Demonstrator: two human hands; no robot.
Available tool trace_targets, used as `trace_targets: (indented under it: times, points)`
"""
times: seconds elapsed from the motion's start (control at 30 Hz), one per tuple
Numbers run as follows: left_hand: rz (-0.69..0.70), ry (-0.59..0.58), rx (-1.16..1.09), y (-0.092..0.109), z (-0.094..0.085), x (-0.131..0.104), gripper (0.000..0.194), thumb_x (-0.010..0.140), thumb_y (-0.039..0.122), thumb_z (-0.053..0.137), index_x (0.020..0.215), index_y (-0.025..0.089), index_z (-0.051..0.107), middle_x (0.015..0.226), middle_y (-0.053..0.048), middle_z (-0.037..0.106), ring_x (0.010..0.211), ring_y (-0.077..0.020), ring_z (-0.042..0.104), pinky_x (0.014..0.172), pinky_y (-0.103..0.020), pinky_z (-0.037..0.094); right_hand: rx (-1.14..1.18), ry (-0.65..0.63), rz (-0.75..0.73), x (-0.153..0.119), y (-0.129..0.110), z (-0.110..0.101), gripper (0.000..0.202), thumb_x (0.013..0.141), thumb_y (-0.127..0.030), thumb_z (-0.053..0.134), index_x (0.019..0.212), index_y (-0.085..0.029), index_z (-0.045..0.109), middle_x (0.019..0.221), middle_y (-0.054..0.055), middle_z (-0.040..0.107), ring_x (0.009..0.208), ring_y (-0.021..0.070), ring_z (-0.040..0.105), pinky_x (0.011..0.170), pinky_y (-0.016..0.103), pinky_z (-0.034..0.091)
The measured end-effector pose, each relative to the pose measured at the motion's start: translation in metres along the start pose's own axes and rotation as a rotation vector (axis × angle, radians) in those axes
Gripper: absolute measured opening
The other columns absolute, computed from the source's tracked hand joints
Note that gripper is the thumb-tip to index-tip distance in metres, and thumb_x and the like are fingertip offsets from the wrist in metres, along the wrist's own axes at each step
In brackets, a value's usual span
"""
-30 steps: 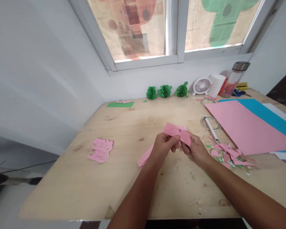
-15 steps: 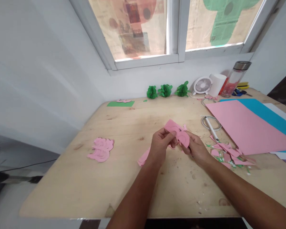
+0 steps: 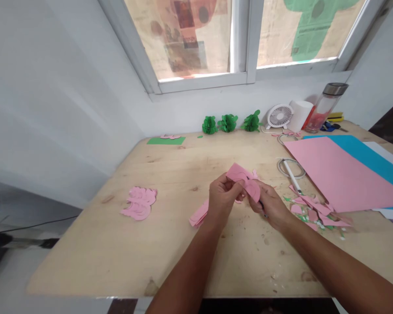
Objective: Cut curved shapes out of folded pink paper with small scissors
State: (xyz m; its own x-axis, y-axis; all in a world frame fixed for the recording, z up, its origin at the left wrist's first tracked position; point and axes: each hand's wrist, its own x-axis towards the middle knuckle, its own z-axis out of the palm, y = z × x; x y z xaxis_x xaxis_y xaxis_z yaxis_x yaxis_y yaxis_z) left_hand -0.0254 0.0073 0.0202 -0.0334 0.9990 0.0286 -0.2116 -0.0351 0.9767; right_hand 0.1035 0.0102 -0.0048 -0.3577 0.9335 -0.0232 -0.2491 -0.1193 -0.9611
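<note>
A piece of pink paper [image 3: 236,171], partly cut to a rounded outline, is pinched between the thumb and fingers of my left hand [image 3: 225,194]. My right hand [image 3: 271,205] is closed around small scissors [image 3: 262,204]; only bits of their dark handle show, and the blades are mostly behind the paper. Both hands meet over the middle of the wooden table. Under my left wrist lies a folded pink paper strip [image 3: 199,214]. Further left is a stack of cut pink scalloped shapes [image 3: 139,203].
Pink and green scraps [image 3: 314,211] lie to the right, by a white pen [image 3: 291,175] and a tape roll [image 3: 279,168]. Large pink sheets [image 3: 343,174] cover the right side. Green paper trees [image 3: 228,123], a small fan [image 3: 280,116] and a glass bottle [image 3: 325,107] line the wall.
The pink paper has turned slightly in my hands, and a little more of the scissors' handle shows below my right fingers. The camera view has shifted slightly.
</note>
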Motion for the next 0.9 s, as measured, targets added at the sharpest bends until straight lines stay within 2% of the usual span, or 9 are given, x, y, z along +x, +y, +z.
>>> trace_targets:
  times: [0.6,0.9]
  points:
    - [0.002,0.045,-0.007,0.0018,0.0062,-0.0027,0.015,0.065,0.027,0.065,0.069,0.014,0.059,0.049,0.001,0.056,0.042,-0.0086,0.047,0.044,-0.022,0.039,-0.064,0.038,-0.007,-0.0006,-0.0003,0.0016,0.03,0.085,-0.043,0.045,0.068,-0.019,0.048,0.041,-0.008,0.031,0.037,0.0072,0.019,0.037,0.021,0.014]
    - [0.003,0.041,-0.034,0.0029,0.008,-0.0041,0.015,0.065,0.026,0.065,0.07,0.014,0.059,0.05,0.001,0.055,0.043,-0.0082,0.047,0.043,-0.021,0.04,-0.009,0.068,-0.001,0.0004,0.0041,0.0023,0.034,0.083,-0.046,0.047,0.062,-0.019,0.045,0.039,-0.008,0.031,0.036,0.0066,0.019,0.036,0.02,0.014]
